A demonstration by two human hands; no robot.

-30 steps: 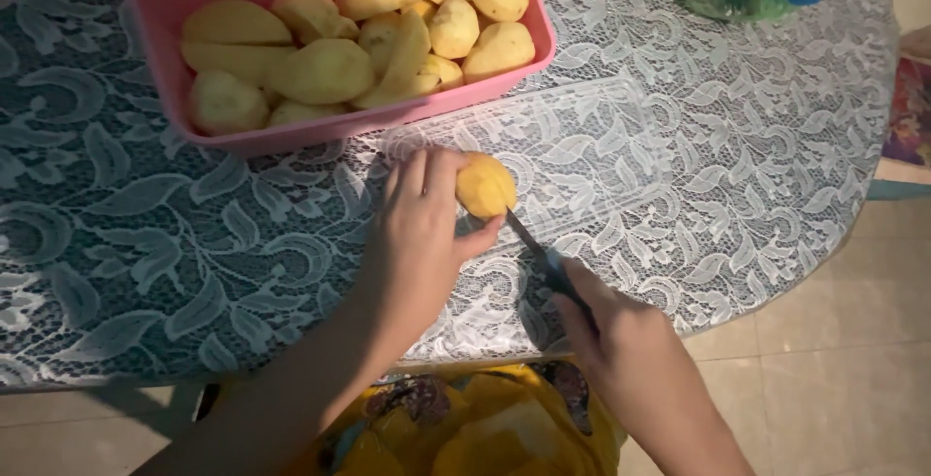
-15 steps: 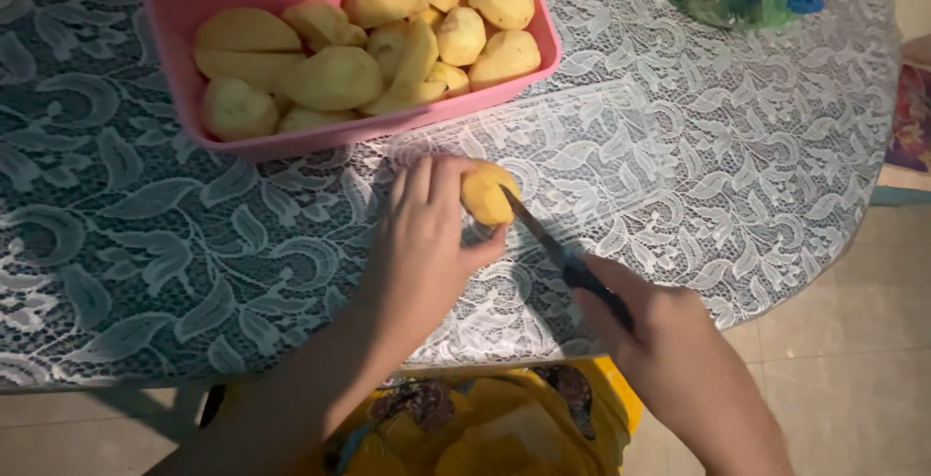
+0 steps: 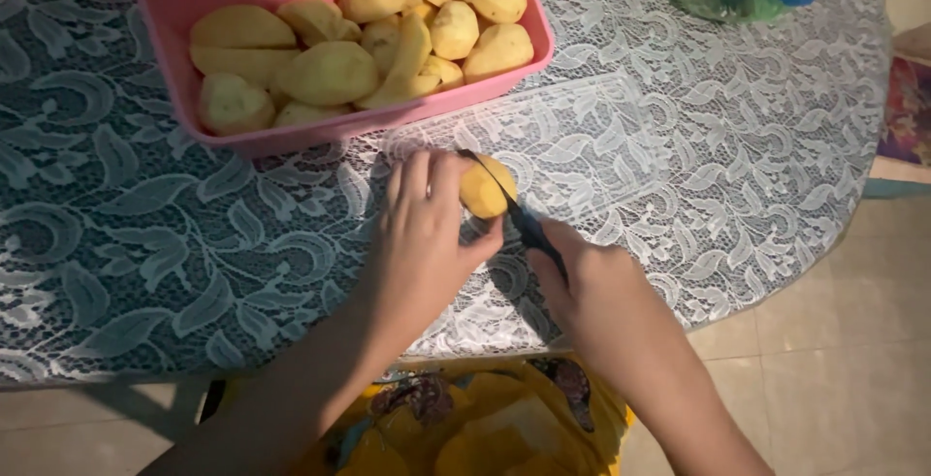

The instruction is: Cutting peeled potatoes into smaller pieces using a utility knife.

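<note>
The left hand (image 3: 422, 234) grips a peeled potato (image 3: 483, 188) against the lace-covered desk (image 3: 737, 146). The right hand (image 3: 592, 287) is clenched on a dark knife (image 3: 514, 212) whose blade lies across the potato. At 11 o'clock sits a pink tub (image 3: 194, 127) of peeled potatoes.

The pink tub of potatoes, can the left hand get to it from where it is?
Probably yes. The left hand holds a peeled potato on the table, just in front of the pink tub. Nothing stands between them, but it would have to let the potato go first.
</note>
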